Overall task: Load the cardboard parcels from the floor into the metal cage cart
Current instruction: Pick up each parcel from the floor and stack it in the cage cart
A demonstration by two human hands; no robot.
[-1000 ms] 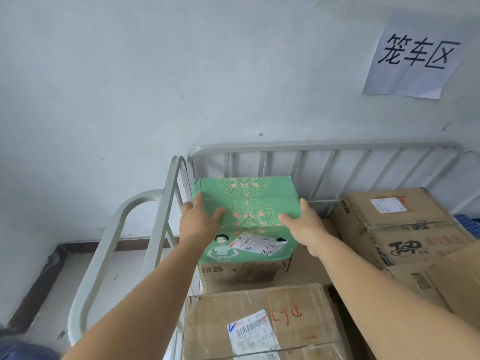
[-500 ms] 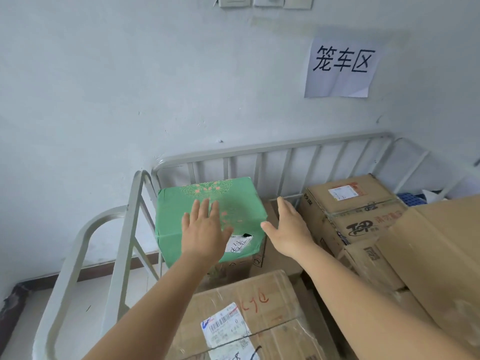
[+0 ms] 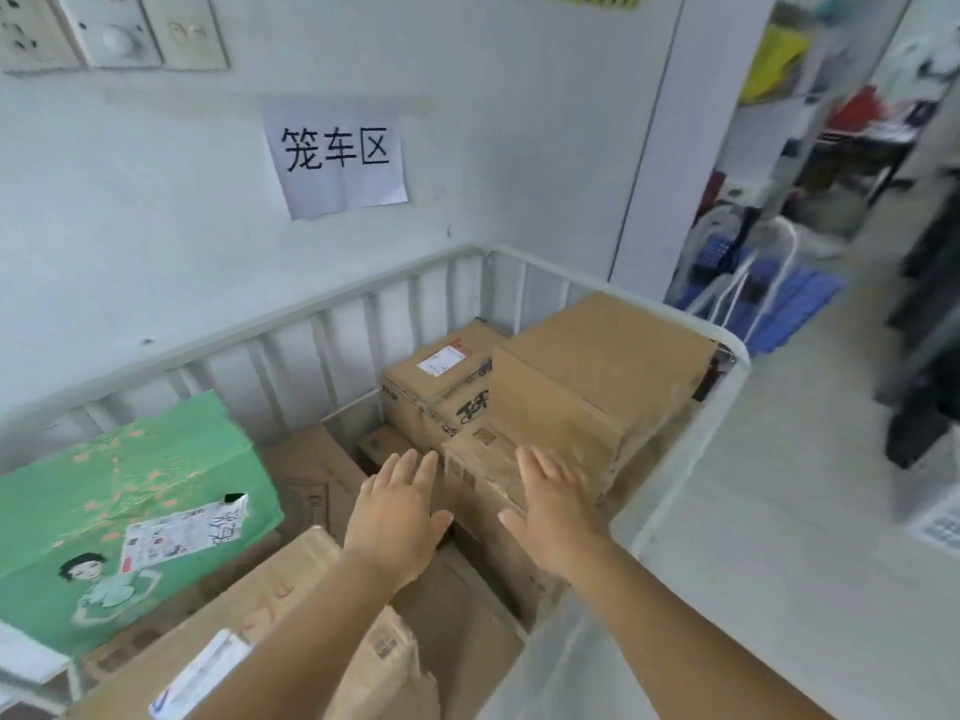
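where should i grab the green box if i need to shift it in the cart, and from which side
Take the green box by its two short side faces, one open hand on each, coming from above and the near side. It sits on top of brown boxes in the cart's left corner with its back close to the rail, so the far side looks hard to reach. It looks too wide for one hand, and both the left hand and right hand are free.

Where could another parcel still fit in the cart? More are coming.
A low pocket lies between the green box and the brown stack, under both open hands. The right side is stacked level with the rail.
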